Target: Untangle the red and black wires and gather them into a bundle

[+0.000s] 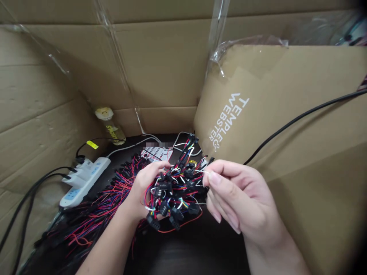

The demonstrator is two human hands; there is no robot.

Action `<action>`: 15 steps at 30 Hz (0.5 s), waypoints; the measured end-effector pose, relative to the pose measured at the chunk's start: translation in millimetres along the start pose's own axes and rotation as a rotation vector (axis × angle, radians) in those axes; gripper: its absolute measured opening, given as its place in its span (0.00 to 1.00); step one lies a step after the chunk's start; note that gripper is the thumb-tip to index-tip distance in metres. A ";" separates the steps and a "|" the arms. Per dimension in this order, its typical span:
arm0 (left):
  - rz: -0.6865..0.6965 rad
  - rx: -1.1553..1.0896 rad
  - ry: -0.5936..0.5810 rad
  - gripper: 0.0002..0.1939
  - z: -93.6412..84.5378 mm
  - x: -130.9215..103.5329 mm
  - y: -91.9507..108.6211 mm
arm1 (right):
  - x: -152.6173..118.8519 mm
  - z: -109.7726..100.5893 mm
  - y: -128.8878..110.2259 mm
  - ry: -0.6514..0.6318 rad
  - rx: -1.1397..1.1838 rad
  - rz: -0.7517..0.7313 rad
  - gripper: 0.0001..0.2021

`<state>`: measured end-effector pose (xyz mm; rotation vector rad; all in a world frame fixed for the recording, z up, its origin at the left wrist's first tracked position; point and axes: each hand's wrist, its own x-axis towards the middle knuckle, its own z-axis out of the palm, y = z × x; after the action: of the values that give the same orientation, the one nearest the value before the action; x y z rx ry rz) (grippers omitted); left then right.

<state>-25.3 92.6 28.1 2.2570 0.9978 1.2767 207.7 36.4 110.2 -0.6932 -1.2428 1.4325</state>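
Note:
My left hand (145, 187) is wrapped round a bundle of coloured wires with black connectors (164, 187), which fans out over the dark table. To the right of the bundle, my right hand (237, 194) pinches a thin white wire (202, 171) between thumb and forefinger. The other right fingers are loosely curled. Behind and left of my left hand lies a large pile of red, blue and black wires (111, 198). A thin orange-red wire (183, 228) loops below the connectors.
A white power strip (86, 183) with plugs stands at the left. Behind it is a yellow-lidded bottle (110, 126). A printed label sheet (157, 152) lies behind the bundle. Cardboard walls (160, 65) surround the table (186, 252), and a black cable (292, 120) crosses at the right.

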 end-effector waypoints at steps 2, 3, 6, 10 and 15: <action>0.058 0.037 -0.058 0.32 -1.3 3.9 0.7 | 3.7 -0.2 -7.3 -0.005 -0.009 0.020 0.12; 0.087 0.058 -0.071 0.33 -1.4 4.9 1.2 | 5.3 -0.5 -10.5 -0.008 -0.027 0.043 0.12; 0.155 0.080 -0.031 0.34 0.8 4.1 3.4 | 7.6 -3.1 -14.5 -0.025 -0.140 0.121 0.15; 0.254 0.074 0.033 0.26 5.5 1.3 9.1 | 7.2 -8.1 -7.3 0.084 -0.285 0.180 0.19; 0.387 0.105 0.032 0.21 7.9 5.3 17.2 | 20.0 -10.9 -1.5 0.118 -0.507 0.411 0.18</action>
<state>-9.9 84.9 37.5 2.6089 0.6693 1.4428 212.8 58.6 112.5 -1.4244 -1.4392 1.3766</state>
